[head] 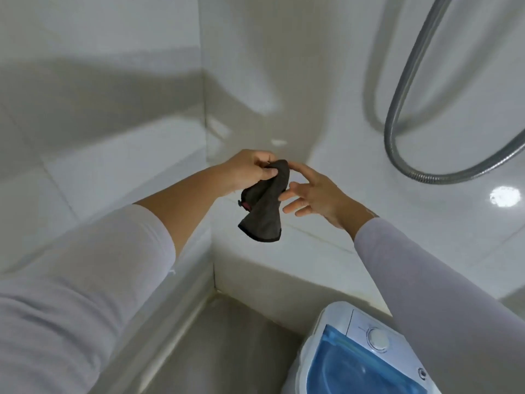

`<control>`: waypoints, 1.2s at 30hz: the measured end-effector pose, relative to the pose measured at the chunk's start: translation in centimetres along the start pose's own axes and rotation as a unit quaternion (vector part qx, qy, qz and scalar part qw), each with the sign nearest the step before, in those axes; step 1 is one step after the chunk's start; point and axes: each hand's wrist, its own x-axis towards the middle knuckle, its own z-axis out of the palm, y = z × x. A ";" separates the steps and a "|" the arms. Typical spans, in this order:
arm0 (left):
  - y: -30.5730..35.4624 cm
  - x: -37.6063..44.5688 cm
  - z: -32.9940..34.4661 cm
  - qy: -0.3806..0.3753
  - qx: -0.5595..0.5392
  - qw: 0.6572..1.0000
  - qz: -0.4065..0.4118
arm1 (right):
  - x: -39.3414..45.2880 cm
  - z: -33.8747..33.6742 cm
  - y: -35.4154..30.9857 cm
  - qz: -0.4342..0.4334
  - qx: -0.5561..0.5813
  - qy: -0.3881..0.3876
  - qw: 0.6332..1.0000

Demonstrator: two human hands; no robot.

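Observation:
A small dark grey cloth [262, 211] with a dark edge and a little red tag hangs in the air in front of a tiled corner. My left hand [250, 172] pinches its top, thumb over the fabric. To the right, my right hand [309, 191] has spread, straight fingers. Its forefinger touches the top of the cloth and the other fingertips lie against its right side. Both arms wear light long sleeves, pushed up on the left.
White tiled walls [113, 109] meet in a corner behind the hands. A metal shower hose [397, 115] loops down at the upper right. A small white washing machine [355, 356] with a blue lid and a dial stands on the floor at the lower right.

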 end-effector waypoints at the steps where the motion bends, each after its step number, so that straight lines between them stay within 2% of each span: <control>1: 1.5 -0.3 -1.7 -0.009 0.020 1.000 0.001 | -0.1 -0.2 -2.1 -0.005 -0.006 0.003 1.000; 8: 13.0 -2.3 -12.7 -0.038 0.118 0.992 0.008 | -1.5 -2.7 -16.6 -0.037 -0.075 0.063 0.995; 12: 18.1 -2.6 -17.6 -0.003 0.136 0.990 0.024 | -1.6 -4.6 -23.2 -0.057 -0.110 0.112 0.986; 17: 22.8 -1.1 -21.3 0.066 0.124 0.989 0.047 | -1.2 -6.5 -29.3 -0.104 -0.105 0.211 0.966; 22: 24.5 2.1 -21.4 0.145 0.084 0.984 0.066 | 0.1 -7.6 -31.5 -0.157 -0.178 0.289 0.928; 28: 23.9 5.4 -19.5 0.249 0.072 0.964 0.061 | 3.1 -7.3 -30.8 -0.126 -0.262 0.353 0.889; 32: 22.9 6.4 -18.0 0.290 0.075 0.953 0.037 | 4.6 -6.5 -29.5 -0.091 -0.288 0.368 0.880; 36: 21.6 7.0 -17.1 0.302 0.011 0.953 0.018 | 5.1 -6.0 -29.0 -0.079 -0.282 0.389 0.873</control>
